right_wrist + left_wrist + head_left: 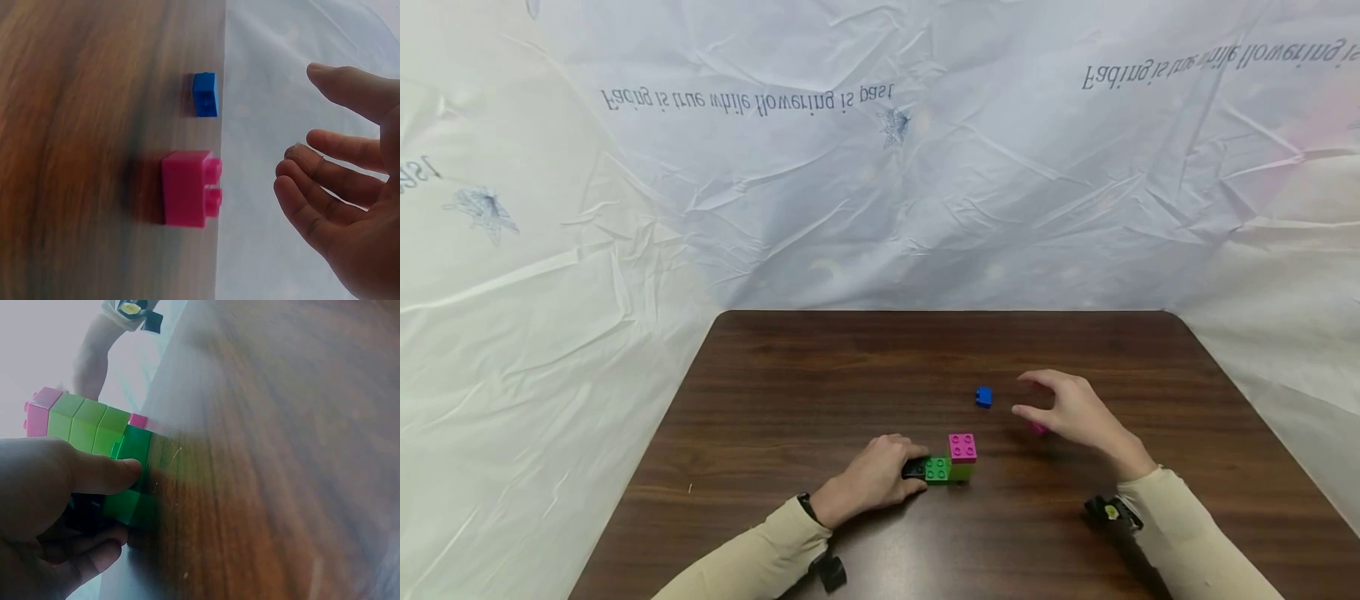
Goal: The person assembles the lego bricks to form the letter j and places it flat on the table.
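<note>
My left hand (874, 477) grips the end of a toy brick build on the table, its thumb against a green brick (134, 447) and its fingers around a black brick (913, 469). At the build's other end, lime bricks (87, 424) are stacked with a pink brick (962, 447) on top. Over a loose pink brick (186, 190), my right hand (1078, 410) hovers with thumb and fingers spread apart, touching nothing. That brick is mostly hidden behind the hand in the head view. Farther back lies a small blue brick (983, 397).
The dark wooden table (820, 358) has rounded far corners. White printed sheeting (880, 208) hangs behind it and at both sides. Each wrist wears a strapped black camera, one visible at the right cuff (1112, 512).
</note>
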Tool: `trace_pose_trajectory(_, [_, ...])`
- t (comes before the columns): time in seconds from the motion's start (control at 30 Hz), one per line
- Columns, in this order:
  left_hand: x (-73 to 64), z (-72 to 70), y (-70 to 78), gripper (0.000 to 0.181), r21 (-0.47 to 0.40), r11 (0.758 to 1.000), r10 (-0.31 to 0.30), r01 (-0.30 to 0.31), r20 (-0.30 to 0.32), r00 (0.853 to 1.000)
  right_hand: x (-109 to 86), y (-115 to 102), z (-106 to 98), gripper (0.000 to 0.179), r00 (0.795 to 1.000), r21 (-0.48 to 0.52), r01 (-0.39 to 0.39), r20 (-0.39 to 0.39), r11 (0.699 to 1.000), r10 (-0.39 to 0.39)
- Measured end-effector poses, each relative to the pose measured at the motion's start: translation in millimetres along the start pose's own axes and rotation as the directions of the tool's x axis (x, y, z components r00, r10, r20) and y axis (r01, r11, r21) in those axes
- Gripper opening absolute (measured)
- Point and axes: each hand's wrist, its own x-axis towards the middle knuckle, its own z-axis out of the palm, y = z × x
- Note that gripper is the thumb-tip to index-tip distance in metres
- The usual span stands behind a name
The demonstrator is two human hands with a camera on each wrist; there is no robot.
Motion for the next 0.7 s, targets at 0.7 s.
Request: trace_pose_trajectory(0.7, [1.6, 0.3, 0.6, 0.042, 0.017, 1.000, -0.009, 0.009, 0.012, 1.000, -15.9, 20, 1, 0.060, 0.988, -0.079, -0.114, 0.100, 0.990, 0.122])
